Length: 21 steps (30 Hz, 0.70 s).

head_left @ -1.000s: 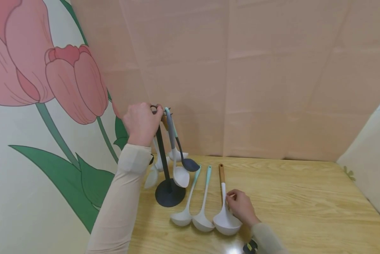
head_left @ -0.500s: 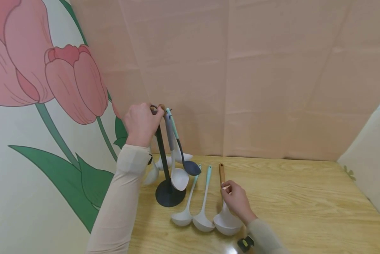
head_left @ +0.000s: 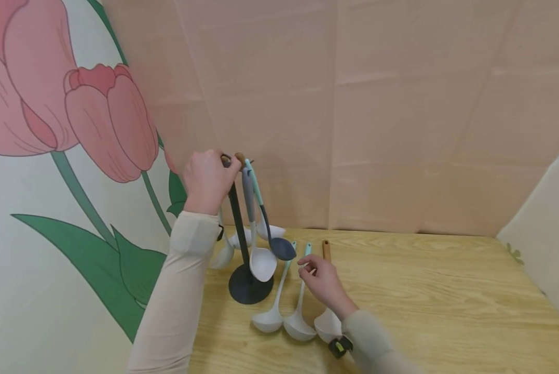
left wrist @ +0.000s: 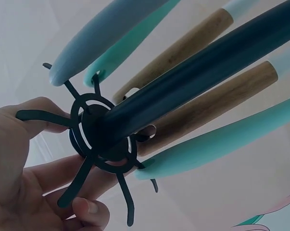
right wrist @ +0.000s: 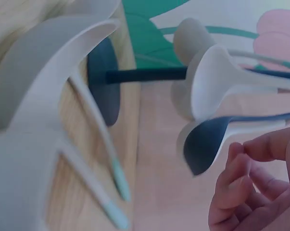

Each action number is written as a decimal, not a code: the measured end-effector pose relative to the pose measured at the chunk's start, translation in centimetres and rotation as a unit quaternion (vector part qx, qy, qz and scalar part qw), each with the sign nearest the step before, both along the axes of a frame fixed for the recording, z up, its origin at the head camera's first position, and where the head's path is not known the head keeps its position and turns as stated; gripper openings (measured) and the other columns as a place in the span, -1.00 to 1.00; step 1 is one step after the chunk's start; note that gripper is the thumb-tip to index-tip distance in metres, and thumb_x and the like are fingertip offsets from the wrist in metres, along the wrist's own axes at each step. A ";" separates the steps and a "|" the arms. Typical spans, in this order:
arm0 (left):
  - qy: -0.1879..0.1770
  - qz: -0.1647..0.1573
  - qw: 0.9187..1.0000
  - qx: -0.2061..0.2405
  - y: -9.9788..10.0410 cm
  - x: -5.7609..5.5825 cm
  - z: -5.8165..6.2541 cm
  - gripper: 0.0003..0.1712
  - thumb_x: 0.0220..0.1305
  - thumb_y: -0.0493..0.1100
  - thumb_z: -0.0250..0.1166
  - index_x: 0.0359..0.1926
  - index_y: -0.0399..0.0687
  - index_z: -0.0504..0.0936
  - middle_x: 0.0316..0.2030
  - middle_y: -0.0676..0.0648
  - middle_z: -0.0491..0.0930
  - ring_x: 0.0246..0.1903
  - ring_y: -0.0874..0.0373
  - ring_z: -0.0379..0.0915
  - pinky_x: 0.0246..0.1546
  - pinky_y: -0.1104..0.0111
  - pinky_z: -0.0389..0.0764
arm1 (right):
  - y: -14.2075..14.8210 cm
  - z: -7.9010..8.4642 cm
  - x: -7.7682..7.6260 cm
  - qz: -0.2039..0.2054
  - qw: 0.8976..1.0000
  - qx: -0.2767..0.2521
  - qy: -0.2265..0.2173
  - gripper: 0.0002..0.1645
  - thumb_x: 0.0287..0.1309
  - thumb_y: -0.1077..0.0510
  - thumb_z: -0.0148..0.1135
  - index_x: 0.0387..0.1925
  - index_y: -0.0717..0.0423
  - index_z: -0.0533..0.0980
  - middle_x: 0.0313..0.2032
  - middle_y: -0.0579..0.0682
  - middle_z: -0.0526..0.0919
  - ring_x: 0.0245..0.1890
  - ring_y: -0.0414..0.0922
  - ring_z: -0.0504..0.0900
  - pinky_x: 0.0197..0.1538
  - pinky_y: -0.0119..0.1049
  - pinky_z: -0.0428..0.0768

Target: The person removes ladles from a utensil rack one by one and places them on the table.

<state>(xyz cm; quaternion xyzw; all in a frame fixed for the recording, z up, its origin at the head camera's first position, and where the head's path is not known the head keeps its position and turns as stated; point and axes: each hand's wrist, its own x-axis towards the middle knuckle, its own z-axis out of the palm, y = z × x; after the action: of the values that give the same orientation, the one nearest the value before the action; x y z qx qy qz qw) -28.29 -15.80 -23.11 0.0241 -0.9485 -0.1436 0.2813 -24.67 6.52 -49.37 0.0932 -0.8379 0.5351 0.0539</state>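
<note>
My left hand grips the top of a black utensil stand; in the left wrist view the thumb and fingers are around its hook ring. From the hooks hang a grey-handled white ladle, a navy ladle with a mint handle, and several other utensils with wooden or mint handles. My right hand, fingers loosely bent and holding nothing, hovers above the ladles on the table. Two of these have mint handles, one a left ladle, one a middle ladle; the right ladle has a wooden handle, partly hidden by the arm.
The stand's round black base rests on the wood-grain table, left of the lying ladles. Behind rises a wall with a pinkish covering. A tulip-patterned wall borders the left side.
My right hand has moved up and left from the wooden-handled ladle toward the stand. The hanging utensils have turned slightly on the rack. The left hand has kept its grip.
</note>
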 end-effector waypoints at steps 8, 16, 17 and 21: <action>-0.015 0.005 1.000 -0.001 0.0 0.1 0.1 -0.61 0.34 0.09 0.15 -0.41 -0.08 0.69 -0.53 -0.07 0.63 -0.53 0.03 0.51 -0.57 0.29 0.45 | -2.6 1.9 -0.1 0.075 0.997 -0.004 0.030 -0.73 0.22 0.31 0.23 -0.04 0.15 0.62 -0.25 0.04 0.68 -0.56 -0.15 0.53 -0.48 -0.35 0.55; -0.017 0.005 1.000 -0.001 0.0 0.0 0.2 -0.58 0.37 0.11 0.14 -0.39 -0.09 0.68 -0.51 -0.08 0.63 -0.51 0.02 0.53 -0.55 0.27 0.49 | -4.6 3.4 -0.7 0.158 0.987 0.006 0.035 -0.50 0.31 0.26 0.22 0.26 0.19 0.43 0.12 0.16 0.62 -0.33 -0.10 0.57 -0.30 -0.30 0.57; -0.015 0.004 1.000 -0.002 0.0 0.0 0.2 -0.57 0.38 0.12 0.14 -0.38 -0.10 0.68 -0.50 -0.08 0.64 -0.51 0.02 0.53 -0.54 0.26 0.50 | -4.8 3.5 -0.8 0.163 0.986 0.005 0.036 -0.48 0.31 0.26 0.22 0.29 0.18 0.41 0.15 0.16 0.60 -0.33 -0.11 0.57 -0.30 -0.31 0.57; -0.010 0.006 1.000 -0.013 0.0 0.0 0.1 -0.54 0.41 0.16 0.13 -0.36 -0.09 0.69 -0.50 -0.08 0.65 -0.52 0.01 0.54 -0.52 0.23 0.52 | -5.6 3.9 -0.9 0.179 0.983 -0.004 0.031 -0.37 0.29 0.30 0.19 0.37 0.19 0.32 0.27 0.17 0.50 -0.42 -0.15 0.58 -0.39 -0.33 0.58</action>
<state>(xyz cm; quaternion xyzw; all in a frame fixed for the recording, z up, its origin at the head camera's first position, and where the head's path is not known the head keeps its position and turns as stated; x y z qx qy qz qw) -28.28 -15.79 -22.98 0.0271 -0.9528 -0.1294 0.2732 -25.61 0.90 -45.45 0.2582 -0.8033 0.5364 -0.0162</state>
